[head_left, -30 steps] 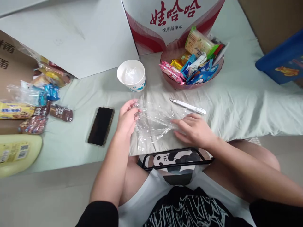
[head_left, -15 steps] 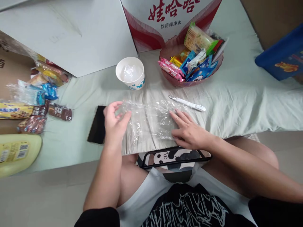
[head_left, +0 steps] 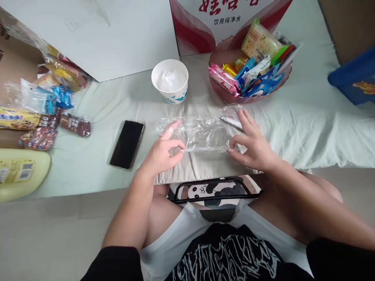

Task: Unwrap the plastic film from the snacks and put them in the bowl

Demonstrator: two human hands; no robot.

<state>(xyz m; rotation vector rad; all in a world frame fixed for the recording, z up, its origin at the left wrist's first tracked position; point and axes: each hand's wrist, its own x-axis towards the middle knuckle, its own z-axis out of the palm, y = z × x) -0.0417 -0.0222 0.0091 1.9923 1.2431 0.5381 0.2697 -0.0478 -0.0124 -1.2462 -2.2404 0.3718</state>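
A clear plastic bag [head_left: 203,134] lies crinkled on the pale green sheet, its near edge pulled fairly straight between my hands. My left hand [head_left: 165,150] pinches the left end of that edge between thumb and finger. At the right end, my right hand [head_left: 252,142] pinches the same edge, with its other fingers stretched out over the plastic. A white utility knife [head_left: 231,122] lies beside my right fingers, partly under the plastic. Left of my left hand rests a black phone [head_left: 127,144]. Beyond the bag stands a white paper cup [head_left: 170,82] with clear plastic inside.
A pink glass bowl [head_left: 216,56] of wrapped snacks stands at the back right, before a red and white carton [head_left: 193,35]. Snack packs [head_left: 74,125] and a yellow-green bottle [head_left: 23,173] are at the left. A blue container [head_left: 351,78] is far right.
Both hands have closed on the bag's near edge, which has moved away from me and folded up. The plastic now partly covers the knife. The view has shifted slightly.
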